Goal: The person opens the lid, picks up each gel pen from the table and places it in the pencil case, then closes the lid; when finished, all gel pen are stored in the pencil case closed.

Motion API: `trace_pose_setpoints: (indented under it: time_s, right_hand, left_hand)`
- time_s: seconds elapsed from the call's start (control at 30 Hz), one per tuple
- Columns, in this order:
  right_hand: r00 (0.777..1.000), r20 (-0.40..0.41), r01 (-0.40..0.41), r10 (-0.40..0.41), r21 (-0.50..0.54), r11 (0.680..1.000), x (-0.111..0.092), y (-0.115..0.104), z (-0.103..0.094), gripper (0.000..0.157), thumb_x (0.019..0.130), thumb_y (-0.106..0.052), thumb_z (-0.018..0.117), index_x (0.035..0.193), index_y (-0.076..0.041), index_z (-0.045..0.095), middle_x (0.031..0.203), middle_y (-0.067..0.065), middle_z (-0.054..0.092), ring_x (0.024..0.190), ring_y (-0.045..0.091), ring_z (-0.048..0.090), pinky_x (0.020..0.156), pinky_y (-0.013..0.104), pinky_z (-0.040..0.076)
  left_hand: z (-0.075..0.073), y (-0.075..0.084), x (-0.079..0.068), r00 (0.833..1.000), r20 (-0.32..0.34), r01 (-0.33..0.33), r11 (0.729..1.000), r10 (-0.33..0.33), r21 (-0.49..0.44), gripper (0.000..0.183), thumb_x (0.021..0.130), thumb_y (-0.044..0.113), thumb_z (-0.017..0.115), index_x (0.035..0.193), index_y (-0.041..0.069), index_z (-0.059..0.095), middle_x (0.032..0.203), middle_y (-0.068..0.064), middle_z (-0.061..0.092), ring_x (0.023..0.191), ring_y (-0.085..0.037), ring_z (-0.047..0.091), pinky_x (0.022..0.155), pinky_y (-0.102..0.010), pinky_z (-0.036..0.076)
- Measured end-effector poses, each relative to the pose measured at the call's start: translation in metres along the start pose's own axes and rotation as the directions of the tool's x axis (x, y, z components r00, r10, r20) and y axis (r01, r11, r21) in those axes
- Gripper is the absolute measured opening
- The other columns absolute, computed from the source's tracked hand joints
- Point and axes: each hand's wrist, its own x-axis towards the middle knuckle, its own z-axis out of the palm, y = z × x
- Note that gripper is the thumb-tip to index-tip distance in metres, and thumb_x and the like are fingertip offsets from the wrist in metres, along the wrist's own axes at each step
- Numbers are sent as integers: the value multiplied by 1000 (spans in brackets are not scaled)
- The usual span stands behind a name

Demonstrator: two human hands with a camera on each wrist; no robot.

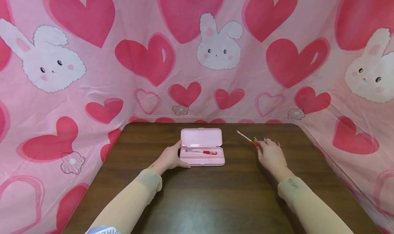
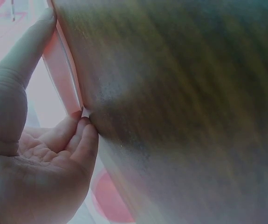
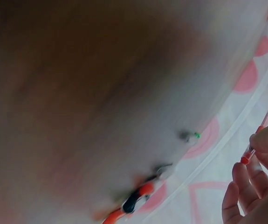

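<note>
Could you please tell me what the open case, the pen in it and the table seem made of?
The open case: probably smooth plastic, by its even pink and rounded corners, though painted metal is possible. The pen in it: likely glossy plastic, its barrel clear with red parts. The table: wood or laminate, showing brown grain and a soft sheen.

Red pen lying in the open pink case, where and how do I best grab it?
Probably by its red end, pinched from above, coming from the right: the red pen lies crosswise in the far compartment of the pink case, red end rightward, and the left hand holds the case's left side.
</note>
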Motion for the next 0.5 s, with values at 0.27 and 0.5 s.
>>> trace_pose_setpoints:
  time_s: [0.27, 0.5]
  right_hand:
    - [997, -30, 78, -78, 3, 997, 5, -13, 9, 23, 94, -9, 81, 116, -2, 80, 103, 16, 74, 95, 39, 71, 80, 60, 58]
    - [992, -33, 122, -121, 12, 992, 9, -28, 13, 22, 93, -9, 82, 114, -4, 80, 101, 14, 73, 89, 36, 71, 76, 56, 59]
  left_hand:
    - [1, 0, 0, 1000, 10, 18, 1000, -18, -6, 133, 71, 47, 104, 176, 20, 27, 169, -12, 53, 153, -38, 54, 128, -62, 43]
    - [0, 0, 0, 999, 24, 26, 999, -25, -21, 132, 72, 45, 104, 176, 21, 26, 170, -12, 52, 154, -37, 53, 129, -62, 43]
